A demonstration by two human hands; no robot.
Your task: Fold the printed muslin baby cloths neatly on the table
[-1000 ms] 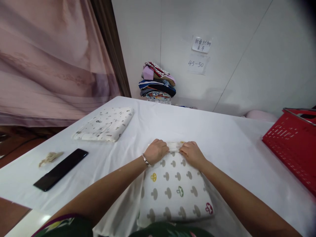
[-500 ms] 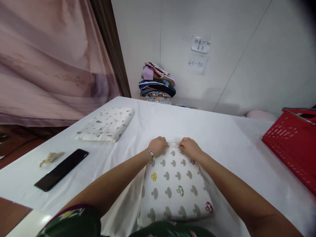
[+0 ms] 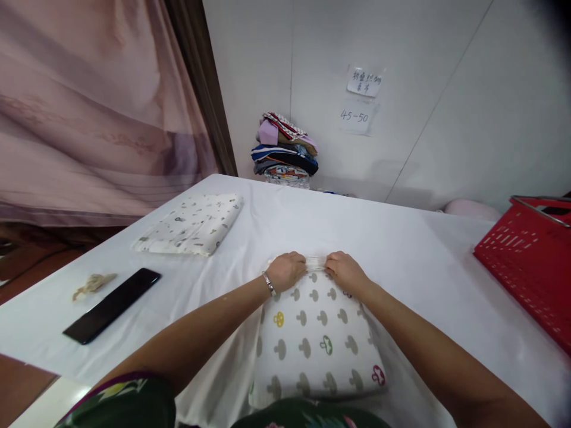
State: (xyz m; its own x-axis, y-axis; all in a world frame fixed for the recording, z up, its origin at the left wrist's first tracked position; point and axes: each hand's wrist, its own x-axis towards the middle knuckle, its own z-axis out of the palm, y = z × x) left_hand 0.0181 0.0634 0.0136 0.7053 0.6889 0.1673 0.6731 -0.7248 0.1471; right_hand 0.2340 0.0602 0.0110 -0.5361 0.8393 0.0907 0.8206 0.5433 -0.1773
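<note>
From here, the mushroom-print cloth (image 3: 316, 333) on the worktop (image 3: 401, 255) looks mostly folded; the left hand (image 3: 288, 271) and right hand (image 3: 346, 272) pinch its far edge, seemingly not yet flat.

Soft indoor light, duller on the grey wall (image 3: 419, 65), where faint shadows fall low at right. The white tabletop (image 3: 379, 232) is brighter; glare shines at lower left. Edges look stretched, and 1 corner, top right, is dark and blurred.
</note>
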